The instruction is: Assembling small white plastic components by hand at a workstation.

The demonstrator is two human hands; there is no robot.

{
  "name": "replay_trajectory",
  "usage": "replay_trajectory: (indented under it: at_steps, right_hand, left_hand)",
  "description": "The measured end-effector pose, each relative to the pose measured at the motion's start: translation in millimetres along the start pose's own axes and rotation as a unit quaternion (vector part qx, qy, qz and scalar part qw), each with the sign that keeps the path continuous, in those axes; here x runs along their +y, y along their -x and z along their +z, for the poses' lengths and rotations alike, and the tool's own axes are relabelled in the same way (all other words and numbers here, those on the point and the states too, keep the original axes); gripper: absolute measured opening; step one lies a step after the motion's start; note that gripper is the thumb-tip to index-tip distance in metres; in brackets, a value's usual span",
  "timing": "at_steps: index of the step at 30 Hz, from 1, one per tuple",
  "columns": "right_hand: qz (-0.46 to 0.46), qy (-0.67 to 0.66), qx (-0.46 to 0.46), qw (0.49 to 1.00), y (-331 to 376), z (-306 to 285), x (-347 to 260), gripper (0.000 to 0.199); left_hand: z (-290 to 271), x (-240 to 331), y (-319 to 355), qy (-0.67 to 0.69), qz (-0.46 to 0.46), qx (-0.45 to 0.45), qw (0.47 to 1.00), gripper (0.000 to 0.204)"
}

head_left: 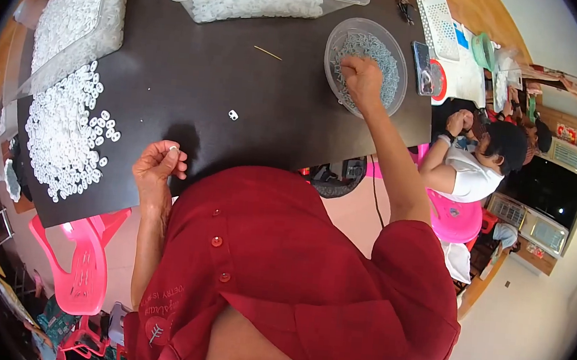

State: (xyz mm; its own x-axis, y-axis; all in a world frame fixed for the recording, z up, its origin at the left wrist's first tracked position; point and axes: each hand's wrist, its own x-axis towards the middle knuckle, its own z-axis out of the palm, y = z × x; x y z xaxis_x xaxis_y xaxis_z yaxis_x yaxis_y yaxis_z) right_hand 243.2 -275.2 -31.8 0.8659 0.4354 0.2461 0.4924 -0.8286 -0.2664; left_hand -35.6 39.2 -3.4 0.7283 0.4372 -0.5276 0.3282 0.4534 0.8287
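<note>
My left hand (154, 165) is at the table's near edge, thumb and fingers pinched on a small white plastic piece (174, 148). At the right, my right hand (361, 83) reaches over the rim of a round clear tub (406, 74) full of small grey-blue parts (386, 59). Its fingers are bent together at the parts; whatever is between them is too small to make out. A single white oval piece with two holes (233, 115) lies on the dark table (268, 96) between my hands. Left of my left hand spreads a heap of similar white pieces (66, 133).
Two clear bins, one at the far left (112, 34) and one at the back (269, 3), hold many white pieces. A thin yellowish stick (268, 53) lies mid-table. Beyond the tub is a phone (422, 68). A seated person (464, 168) works at the right. A pink chair (81, 271) stands front left.
</note>
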Motion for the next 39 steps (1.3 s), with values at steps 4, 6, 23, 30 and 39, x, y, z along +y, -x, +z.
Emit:
replay_trajectory:
  at_steps: [4, 6, 23, 30, 39]
  right_hand:
    - [0.023, -0.038, -0.029, 0.999, 5, 1, -4, 0.01]
    - [0.014, -0.005, -0.033, 0.999, 5, 4, -8, 0.009]
    - [-0.06, 0.008, -0.026, 0.998, -8, -9, -8, 0.011]
    - [0.065, -0.291, -0.138, 0.944, 6, -46, -136, 0.008]
    - [-0.022, -0.447, -0.307, 0.84, 23, -15, -249, 0.01]
  left_hand:
    - [5, 0, -2, -0.013, -0.006, -0.01, 1.0, 0.008]
    - [9, 0, -3, -0.015, -0.008, -0.009, 1.0, 0.008]
    - [11, 15, -5, 0.005, -0.026, -0.008, 1.0, 0.013]
    - [25, 26, -10, 0.105, -0.002, -0.07, 0.992, 0.009]
    - [12, 30, 2, 0.125, 0.008, -0.057, 0.99, 0.011]
